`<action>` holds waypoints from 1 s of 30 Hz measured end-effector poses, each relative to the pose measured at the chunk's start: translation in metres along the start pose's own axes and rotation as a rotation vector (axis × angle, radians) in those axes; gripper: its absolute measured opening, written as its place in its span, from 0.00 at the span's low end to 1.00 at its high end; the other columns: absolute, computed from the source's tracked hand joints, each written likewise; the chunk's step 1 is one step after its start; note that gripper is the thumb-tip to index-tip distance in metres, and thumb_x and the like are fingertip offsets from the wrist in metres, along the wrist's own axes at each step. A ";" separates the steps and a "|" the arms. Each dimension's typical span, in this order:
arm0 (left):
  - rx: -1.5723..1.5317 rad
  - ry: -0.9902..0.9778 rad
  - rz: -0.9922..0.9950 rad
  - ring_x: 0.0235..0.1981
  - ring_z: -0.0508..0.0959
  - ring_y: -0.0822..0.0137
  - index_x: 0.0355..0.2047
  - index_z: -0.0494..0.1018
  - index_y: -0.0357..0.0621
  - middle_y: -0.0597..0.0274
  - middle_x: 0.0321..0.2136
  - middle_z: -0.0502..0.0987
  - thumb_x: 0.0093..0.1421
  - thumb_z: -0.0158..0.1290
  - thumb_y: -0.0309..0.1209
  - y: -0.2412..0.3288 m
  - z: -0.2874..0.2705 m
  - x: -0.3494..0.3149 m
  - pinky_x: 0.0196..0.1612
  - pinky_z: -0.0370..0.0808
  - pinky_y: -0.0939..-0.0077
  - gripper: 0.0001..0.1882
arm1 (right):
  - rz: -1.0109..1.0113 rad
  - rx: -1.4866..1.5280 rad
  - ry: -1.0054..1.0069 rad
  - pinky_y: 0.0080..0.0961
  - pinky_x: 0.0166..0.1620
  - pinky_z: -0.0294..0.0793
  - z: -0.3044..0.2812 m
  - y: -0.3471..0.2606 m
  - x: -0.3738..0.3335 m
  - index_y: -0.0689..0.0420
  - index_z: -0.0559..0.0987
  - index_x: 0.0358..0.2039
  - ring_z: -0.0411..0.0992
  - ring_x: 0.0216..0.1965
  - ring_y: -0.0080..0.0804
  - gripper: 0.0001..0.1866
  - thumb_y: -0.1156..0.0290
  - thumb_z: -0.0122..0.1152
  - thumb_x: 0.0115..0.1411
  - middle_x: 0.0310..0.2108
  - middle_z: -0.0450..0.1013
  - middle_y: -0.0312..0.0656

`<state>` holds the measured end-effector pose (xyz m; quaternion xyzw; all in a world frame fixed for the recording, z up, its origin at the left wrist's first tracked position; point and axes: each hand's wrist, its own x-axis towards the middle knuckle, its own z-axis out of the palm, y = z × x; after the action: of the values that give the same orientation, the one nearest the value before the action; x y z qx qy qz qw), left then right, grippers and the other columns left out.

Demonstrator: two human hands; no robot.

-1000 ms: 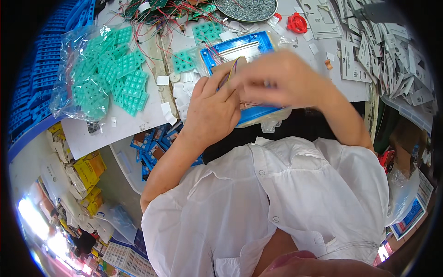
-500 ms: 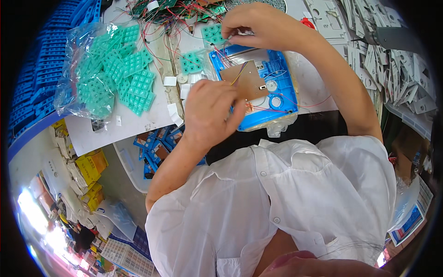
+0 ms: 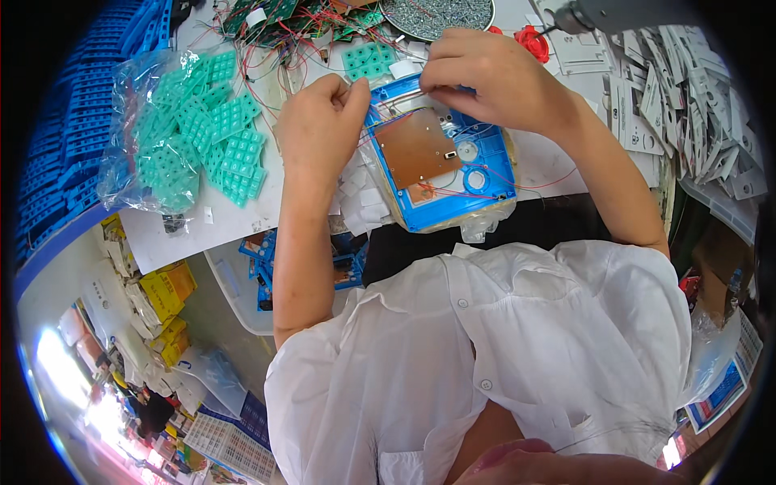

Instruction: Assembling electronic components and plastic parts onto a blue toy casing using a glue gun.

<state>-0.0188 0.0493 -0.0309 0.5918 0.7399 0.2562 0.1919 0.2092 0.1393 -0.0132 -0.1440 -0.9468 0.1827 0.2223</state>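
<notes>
A blue plastic casing (image 3: 501,174) lies open on the table, with a brown circuit board (image 3: 416,149) inside it. My left hand (image 3: 319,121) is at the casing's upper left corner, thumb and fingers pinched together; what is in the pinch is too small to make out. Over the upper edge, my right hand (image 3: 493,81) has its fingers curled and closed at the thin wires (image 3: 402,99) that stretch across the top of the casing. Its fingertips are partly hidden. Red wires (image 3: 493,166) also cross the casing's lower right part.
Green rubber keypads (image 3: 238,153) spill from a clear bag at left. Blue casings (image 3: 65,145) are stacked beyond them. Boards with tangled wires (image 3: 283,32) and a dish of screws (image 3: 440,16) sit at the back. A grey tool (image 3: 614,14) overhangs white plates (image 3: 703,105) at right.
My left hand has moved up and left, from over the board to the casing's upper corner. My right hand has shifted right and slightly down. The grey tool appears farther left.
</notes>
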 end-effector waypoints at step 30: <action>-0.146 -0.045 0.466 0.30 0.79 0.57 0.30 0.79 0.44 0.61 0.26 0.80 0.55 0.62 0.30 0.030 0.022 -0.011 0.39 0.73 0.60 0.05 | 0.326 0.008 -0.181 0.39 0.45 0.77 -0.005 -0.024 -0.016 0.53 0.84 0.34 0.75 0.41 0.44 0.06 0.71 0.66 0.55 0.33 0.77 0.42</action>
<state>0.0194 0.0464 -0.0304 0.7367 0.5584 0.3330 0.1861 0.2210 0.1137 -0.0049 -0.2777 -0.9263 0.2325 0.1042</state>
